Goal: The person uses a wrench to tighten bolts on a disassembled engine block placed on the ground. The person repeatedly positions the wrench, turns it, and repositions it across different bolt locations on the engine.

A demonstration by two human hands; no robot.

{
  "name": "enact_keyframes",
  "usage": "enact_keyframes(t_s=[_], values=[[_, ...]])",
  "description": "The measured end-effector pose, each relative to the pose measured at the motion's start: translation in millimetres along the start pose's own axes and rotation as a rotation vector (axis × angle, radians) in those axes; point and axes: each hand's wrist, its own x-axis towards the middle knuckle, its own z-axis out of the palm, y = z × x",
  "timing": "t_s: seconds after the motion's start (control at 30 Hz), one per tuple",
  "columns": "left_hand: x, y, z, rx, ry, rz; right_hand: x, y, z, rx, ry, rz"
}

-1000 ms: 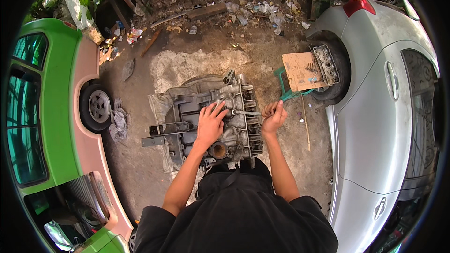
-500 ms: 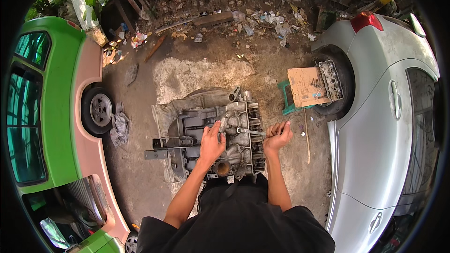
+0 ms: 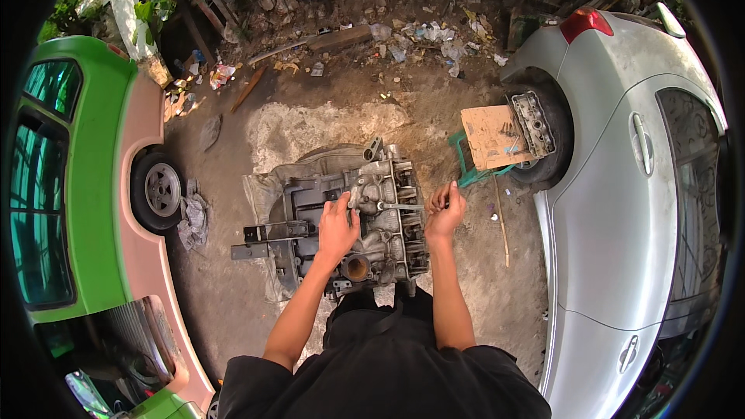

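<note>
Over the last second the left hand [image 3: 337, 231] has drawn its fingers leftward on the engine [image 3: 376, 244]. A green car [image 3: 93, 186] stands left, a silver car [image 3: 597, 225] right; a board [image 3: 487, 137] on a teal stool [image 3: 469, 178] lies beyond the right hand [image 3: 444, 217]. The wrench [image 3: 402, 207] lies crosswise over the engine, handle rightward. The hands are apart: left loosely open, touching the engine; right curled at the wrench's end, grip unclear.

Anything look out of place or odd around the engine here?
Yes: litter lies strewn beyond the engine, which looks untidy. The green vehicle on the left also looks odd: its pinkish lower side does not match the green above.
</note>
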Motion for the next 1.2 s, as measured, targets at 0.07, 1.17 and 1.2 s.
enact_keyframes(t_s=[0.07,1.17,1.2], values=[[-1.0,0.5,0.0,0.009,0.052,0.030,-2.3,-3.4,1.7,0.068,0.017,0.033],[-5.2,5.6,-1.2,-0.048,0.054,-0.029,144.6,67.4,101.7,-0.323,-0.123,0.567],[-7.0,6.5,-2.2,-0.034,0.073,-0.023,146.2,87.3,110.1,-0.363,-0.158,0.577]])
